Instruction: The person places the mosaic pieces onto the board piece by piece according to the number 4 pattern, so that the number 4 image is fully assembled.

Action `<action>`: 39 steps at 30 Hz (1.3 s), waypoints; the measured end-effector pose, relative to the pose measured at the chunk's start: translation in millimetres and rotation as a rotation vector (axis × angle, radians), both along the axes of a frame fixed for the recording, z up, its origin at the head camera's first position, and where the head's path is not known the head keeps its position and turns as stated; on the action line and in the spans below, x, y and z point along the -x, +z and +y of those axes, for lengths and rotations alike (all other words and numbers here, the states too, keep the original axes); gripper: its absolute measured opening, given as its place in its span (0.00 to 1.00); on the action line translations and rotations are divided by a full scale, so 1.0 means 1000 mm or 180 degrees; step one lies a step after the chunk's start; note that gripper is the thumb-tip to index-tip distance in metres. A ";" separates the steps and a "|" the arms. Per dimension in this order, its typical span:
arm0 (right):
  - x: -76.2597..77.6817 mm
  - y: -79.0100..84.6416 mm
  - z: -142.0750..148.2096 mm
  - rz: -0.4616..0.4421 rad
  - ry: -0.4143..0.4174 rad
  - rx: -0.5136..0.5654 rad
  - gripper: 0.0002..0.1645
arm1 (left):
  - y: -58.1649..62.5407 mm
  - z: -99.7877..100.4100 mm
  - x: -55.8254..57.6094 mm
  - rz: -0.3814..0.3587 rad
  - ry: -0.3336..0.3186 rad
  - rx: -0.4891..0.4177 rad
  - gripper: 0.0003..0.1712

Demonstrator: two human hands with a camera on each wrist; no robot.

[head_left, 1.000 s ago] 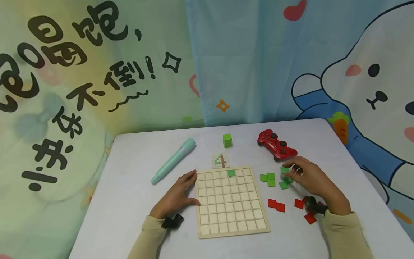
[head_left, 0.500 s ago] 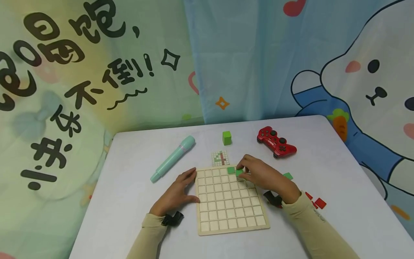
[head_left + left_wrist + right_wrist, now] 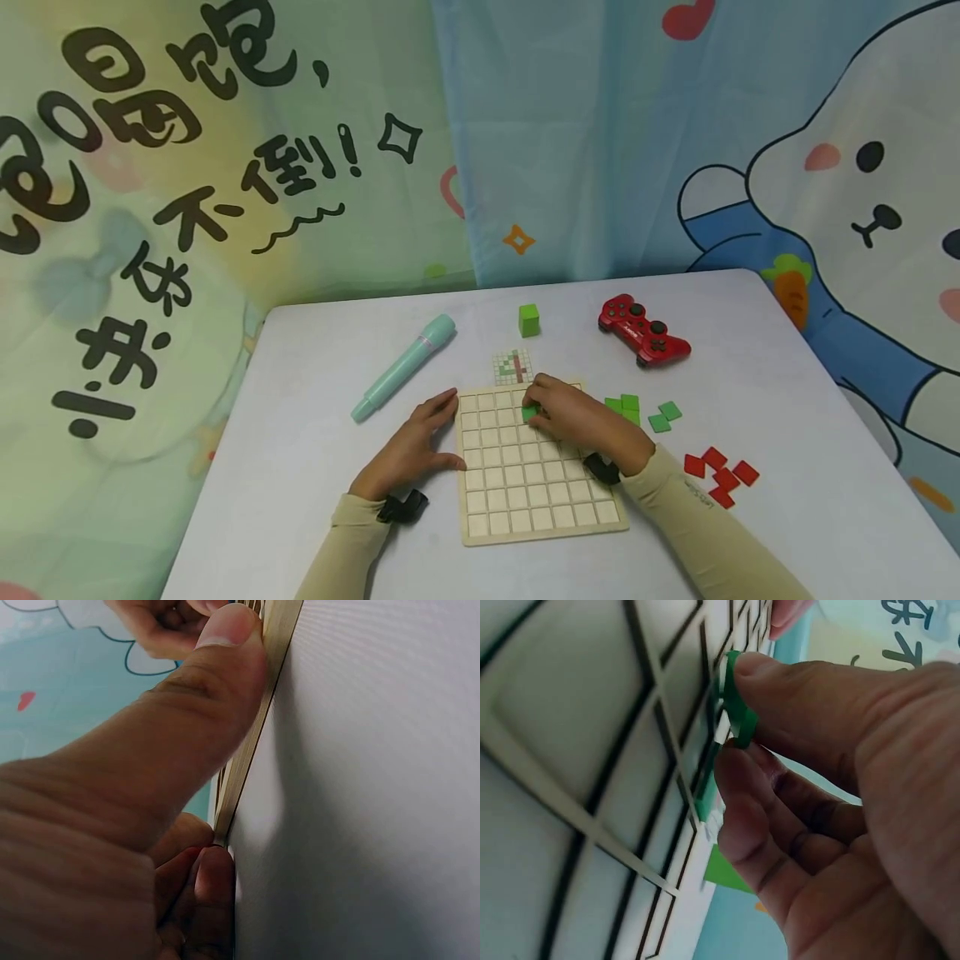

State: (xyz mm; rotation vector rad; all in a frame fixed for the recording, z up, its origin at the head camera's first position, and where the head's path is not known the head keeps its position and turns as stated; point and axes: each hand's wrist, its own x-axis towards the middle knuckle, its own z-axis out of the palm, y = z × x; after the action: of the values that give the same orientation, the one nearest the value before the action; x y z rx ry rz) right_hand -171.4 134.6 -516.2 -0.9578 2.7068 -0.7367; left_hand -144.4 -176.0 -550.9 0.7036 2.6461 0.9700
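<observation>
A wooden grid board [image 3: 510, 500] lies on the white table. My left hand [image 3: 411, 450] rests along its left edge, thumb and fingertips spread apart. In the left wrist view, the thumb [image 3: 217, 667] presses on the board's side [image 3: 259, 727]. My right hand [image 3: 581, 417] is over the upper part of the board and pinches a small green tile [image 3: 529, 412] between thumb and fingers. The right wrist view has this green tile [image 3: 737, 701] tilted on edge close over the cells. Beyond it, more green [image 3: 706, 791] lies in the grid, hidden by my hand in the head view.
Loose green tiles [image 3: 665, 417] and light green tiles [image 3: 622, 405] lie right of the board, several red tiles [image 3: 725, 479] nearer. Behind it are a small pattern card [image 3: 513, 367], a green cube [image 3: 528, 320], a red game controller [image 3: 643, 331] and a mint-green marker-like tube [image 3: 403, 367].
My right hand has come left from the loose green tiles with a tile, reached the board's top row, then shifted further left and slightly nearer. The left hand has stayed at the edge.
</observation>
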 end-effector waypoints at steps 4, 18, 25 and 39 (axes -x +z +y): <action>-0.002 -0.002 -0.004 0.0068 -0.0010 -0.0079 0.11 | -0.001 -0.001 -0.001 -0.0009 0.0036 -0.0032 0.63; 0.002 -0.003 -0.012 -0.0042 -0.0147 -0.0161 0.12 | -0.004 -0.002 0.000 -0.0022 0.0002 -0.0002 0.64; 0.001 0.004 -0.009 -0.0406 -0.0279 0.0007 0.15 | -0.004 0.000 0.001 0.0007 0.0009 -0.0020 0.64; -0.023 0.010 0.100 0.0420 -0.1510 0.0804 0.11 | -0.002 0.001 0.000 0.0002 0.0010 -0.0008 0.64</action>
State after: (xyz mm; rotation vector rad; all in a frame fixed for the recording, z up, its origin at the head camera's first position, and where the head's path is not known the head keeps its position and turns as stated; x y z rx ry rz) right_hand -148.1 234.5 -506.1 -0.4075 3.0483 -1.1573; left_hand -144.0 -174.6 -553.3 0.7005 2.6477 0.9743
